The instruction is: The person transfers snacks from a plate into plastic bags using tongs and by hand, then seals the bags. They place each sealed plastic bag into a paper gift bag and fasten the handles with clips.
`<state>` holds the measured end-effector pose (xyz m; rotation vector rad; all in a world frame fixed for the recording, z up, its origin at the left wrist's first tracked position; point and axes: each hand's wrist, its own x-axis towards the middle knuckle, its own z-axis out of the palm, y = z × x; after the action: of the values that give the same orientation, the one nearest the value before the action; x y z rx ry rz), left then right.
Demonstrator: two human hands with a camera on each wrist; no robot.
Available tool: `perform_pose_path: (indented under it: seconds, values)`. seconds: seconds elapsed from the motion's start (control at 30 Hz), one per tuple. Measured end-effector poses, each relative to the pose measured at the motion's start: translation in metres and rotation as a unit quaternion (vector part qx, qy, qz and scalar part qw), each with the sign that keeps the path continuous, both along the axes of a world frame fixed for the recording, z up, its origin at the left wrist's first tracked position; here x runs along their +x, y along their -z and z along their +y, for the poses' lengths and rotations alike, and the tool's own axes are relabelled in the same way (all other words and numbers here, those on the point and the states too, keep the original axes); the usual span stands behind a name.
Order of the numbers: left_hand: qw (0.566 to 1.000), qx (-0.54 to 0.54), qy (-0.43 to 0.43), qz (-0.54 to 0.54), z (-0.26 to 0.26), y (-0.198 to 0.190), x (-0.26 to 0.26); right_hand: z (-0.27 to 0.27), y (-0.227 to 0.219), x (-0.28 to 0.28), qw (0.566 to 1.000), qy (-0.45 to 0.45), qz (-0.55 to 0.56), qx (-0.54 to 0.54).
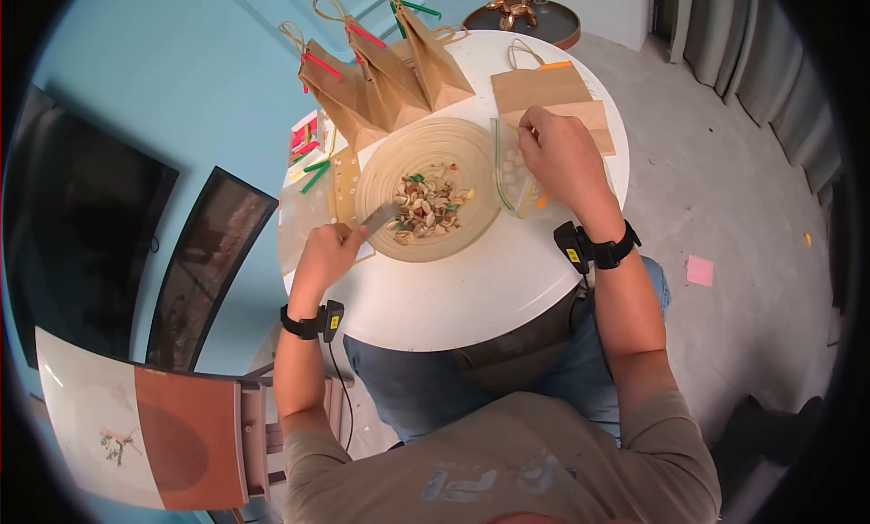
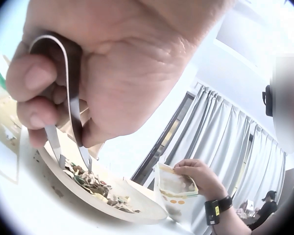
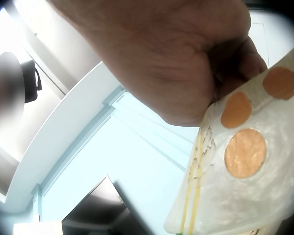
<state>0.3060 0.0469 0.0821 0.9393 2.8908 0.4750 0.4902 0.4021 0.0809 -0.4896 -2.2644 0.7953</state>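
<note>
My left hand (image 1: 324, 258) grips a pair of metal tongs (image 1: 379, 218), a bent strip whose loop shows in the left wrist view. The tong tips stand apart at the left edge of a heap of mixed dried pieces (image 1: 430, 205), pale, brown and green. The heap lies on a round ribbed cream plate (image 1: 385, 166). To the plate's right, my right hand (image 1: 569, 162) pinches the top edge of a clear zip bag (image 1: 511, 182). Orange dots mark the bag (image 3: 225, 191) in the right wrist view, and its mouth gapes in the left wrist view.
Several brown paper bags (image 1: 390, 85) with twisted handles stand behind the plate. Another paper bag (image 1: 539, 89) lies flat at the back right. Green and red strips (image 1: 313, 175) and a clear packet lie at the left of the white round table (image 1: 453, 311).
</note>
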Motion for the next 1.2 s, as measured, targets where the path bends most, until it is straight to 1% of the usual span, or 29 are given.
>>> perform_pose_path:
  seconds: [0.03,0.1,0.23,0.3,0.43,0.5,0.53,0.6,0.7,0.93,1.2]
  values:
    - [1.0,0.0,-0.001,0.0,-0.002,0.002,0.001,-0.001,0.001,-0.001,1.0,-0.001,0.002,0.003]
    - [0.998,0.034,0.025,-0.056,-0.001,0.005,0.005,-0.002,0.002,-0.002,1.0,-0.005,0.002,0.007]
    - [0.997,0.005,0.024,-0.076,0.01,-0.003,0.019,-0.005,0.001,-0.003,1.0,-0.007,-0.001,0.02]
    - [0.997,0.016,0.047,-0.061,0.012,-0.005,0.024,-0.005,0.002,-0.004,1.0,-0.007,0.0,0.02]
    - [0.997,0.016,0.064,-0.036,0.016,0.0,0.028,-0.005,0.005,-0.007,1.0,-0.008,0.002,0.022]
    - [0.997,0.012,0.078,0.014,0.02,0.0,0.036,-0.005,0.005,-0.007,1.0,-0.009,0.0,0.023]
    - [0.997,0.011,0.079,0.013,0.02,0.002,0.036,-0.005,0.005,-0.007,1.0,-0.011,-0.001,0.023]
    - [0.994,-0.001,0.088,0.061,0.02,0.011,0.033,-0.005,0.005,-0.006,1.0,-0.01,-0.004,0.022]
    - [0.991,0.02,0.105,0.086,0.02,0.019,0.031,-0.004,0.005,-0.006,1.0,-0.008,-0.004,0.023]
    - [0.988,0.033,0.111,0.104,0.02,0.024,0.031,-0.004,0.005,-0.005,1.0,-0.008,0.004,0.022]
    - [0.99,0.045,0.099,0.092,0.023,0.013,0.027,-0.005,0.004,-0.005,1.0,-0.01,0.003,0.016]
